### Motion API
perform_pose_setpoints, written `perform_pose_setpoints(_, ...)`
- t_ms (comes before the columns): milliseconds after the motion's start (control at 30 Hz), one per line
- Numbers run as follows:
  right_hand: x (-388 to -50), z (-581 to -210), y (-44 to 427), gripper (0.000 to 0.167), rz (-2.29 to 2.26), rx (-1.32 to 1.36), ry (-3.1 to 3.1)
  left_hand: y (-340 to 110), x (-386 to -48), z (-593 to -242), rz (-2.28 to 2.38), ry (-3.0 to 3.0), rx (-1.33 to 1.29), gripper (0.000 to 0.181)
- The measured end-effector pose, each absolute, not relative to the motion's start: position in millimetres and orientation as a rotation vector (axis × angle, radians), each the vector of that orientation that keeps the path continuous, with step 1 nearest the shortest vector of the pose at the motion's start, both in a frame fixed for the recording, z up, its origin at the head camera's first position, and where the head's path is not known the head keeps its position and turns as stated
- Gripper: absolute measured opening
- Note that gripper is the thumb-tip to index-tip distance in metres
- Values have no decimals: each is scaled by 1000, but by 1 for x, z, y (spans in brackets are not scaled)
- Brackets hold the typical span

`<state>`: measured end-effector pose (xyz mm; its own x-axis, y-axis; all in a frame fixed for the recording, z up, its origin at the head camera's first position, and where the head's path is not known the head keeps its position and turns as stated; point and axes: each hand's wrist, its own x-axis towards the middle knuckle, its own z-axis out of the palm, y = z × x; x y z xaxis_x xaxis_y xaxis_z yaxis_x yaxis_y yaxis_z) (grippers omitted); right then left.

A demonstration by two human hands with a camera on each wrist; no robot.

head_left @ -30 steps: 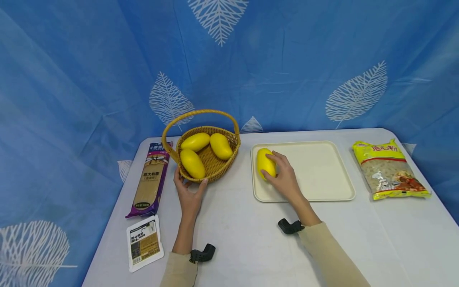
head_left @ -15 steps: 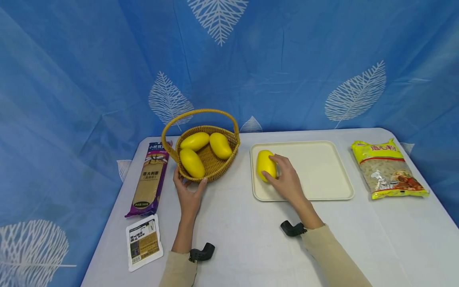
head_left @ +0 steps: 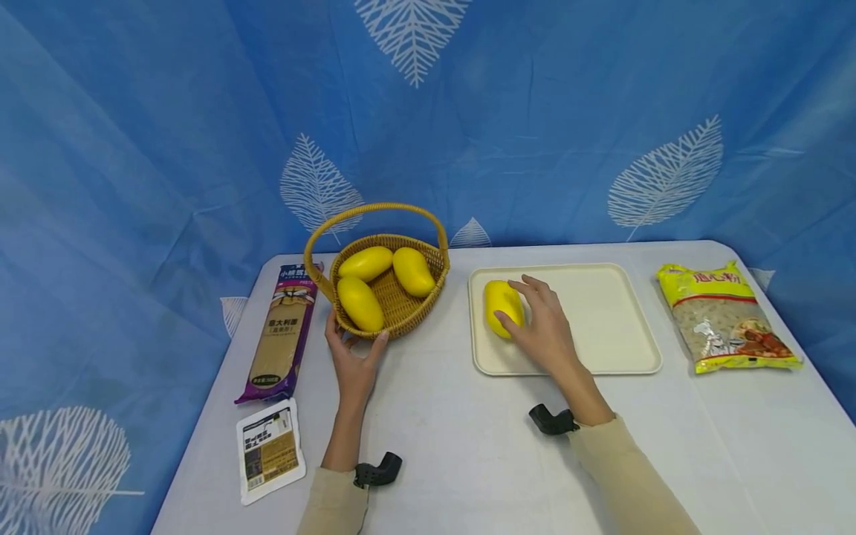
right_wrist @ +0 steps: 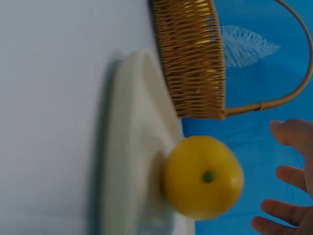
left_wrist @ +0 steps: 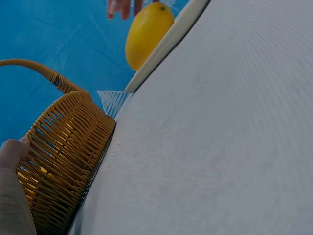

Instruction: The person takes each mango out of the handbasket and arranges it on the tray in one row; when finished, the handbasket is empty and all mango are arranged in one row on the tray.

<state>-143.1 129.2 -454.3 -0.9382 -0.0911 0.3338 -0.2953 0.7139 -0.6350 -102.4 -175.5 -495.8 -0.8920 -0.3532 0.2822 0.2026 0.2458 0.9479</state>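
Note:
On the left end of the cream tray (head_left: 618, 319) lies a yellow mango (head_left: 503, 306). My right hand (head_left: 545, 327) is just right of and above it, fingers spread and relaxed; the right wrist view shows a gap between these fingers (right_wrist: 288, 174) and the mango (right_wrist: 203, 177). My left hand (head_left: 354, 368) holds the near side of a wicker basket (head_left: 414, 319), its thumb (left_wrist: 14, 149) at the rim in the left wrist view. Inside the basket are three more mangoes, one at the front (head_left: 360, 303). The left fingers are partly hidden behind the basket wall.
Left of the basket lie a long pasta packet (head_left: 281, 334) and a small white-edged pouch (head_left: 270, 452). A yellow-topped bag of pasta (head_left: 725, 319) lies right of the tray. The basket's tall arched handle (head_left: 381, 208) stands up. A blue leaf-patterned curtain (head_left: 535, 111) hangs behind the table.
My right hand has let go of the mango and drawn slightly up and to the right. The mango now rests alone on the tray. The left hand and basket stay in place.

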Motion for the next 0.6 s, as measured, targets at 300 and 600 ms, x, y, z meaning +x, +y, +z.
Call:
perform_pose_setpoints(300, -159, -420, 100, 57, 1100, 561, -2570, -182, -109, -515, -1672, -2093, 181, 99)
perform_pose_setpoints(600, -179, -406, 62, 59, 1078, 945, -2550, -173, -99, -484, -1687, -2096, 146, 95)
